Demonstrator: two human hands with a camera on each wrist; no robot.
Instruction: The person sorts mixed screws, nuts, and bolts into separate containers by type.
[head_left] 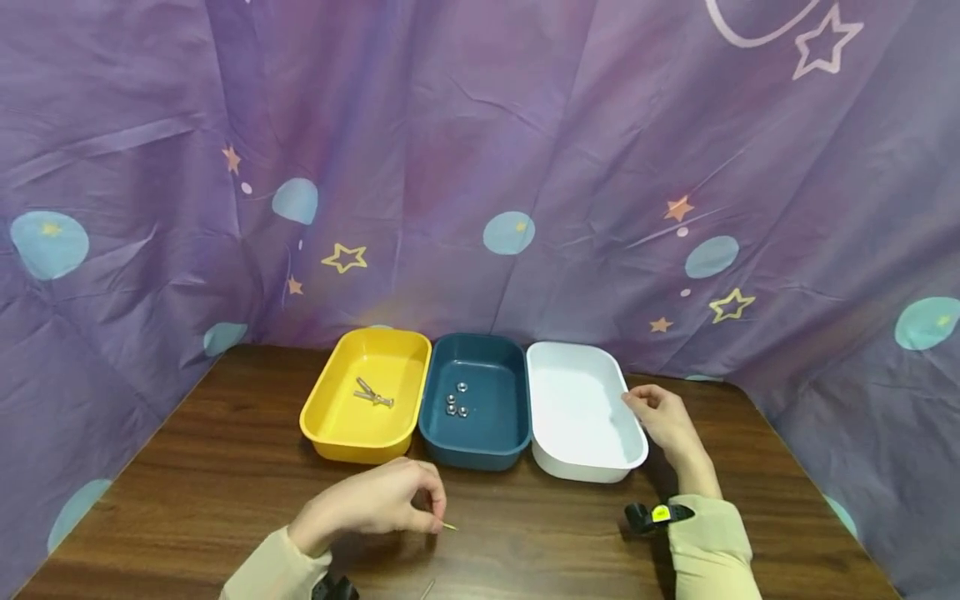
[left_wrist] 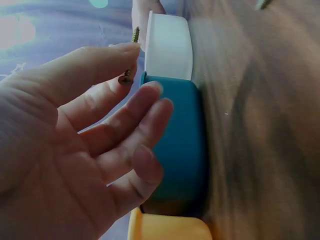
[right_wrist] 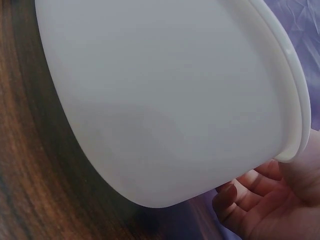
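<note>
Between thumb and index finger, my left hand [head_left: 390,497] pinches a brass-coloured screw [left_wrist: 135,35] above the table, in front of the yellow and blue bins. The screw's cross-slotted head shows in the left wrist view, and the other fingers are loosely bent. My right hand [head_left: 663,417] grips the right rim of the white bin [head_left: 577,468], its thumb at the rim and fingers along the outside wall. A second thin screw [head_left: 427,589] lies on the table near the front edge of the head view.
Left of the white bin stand a dark blue bin [head_left: 476,458] with several nuts [head_left: 452,409] and a yellow bin [head_left: 318,417] with a few silver bolts [head_left: 372,395]. All three bins sit side by side on a wooden table [head_left: 187,500], before a purple curtain [head_left: 450,167].
</note>
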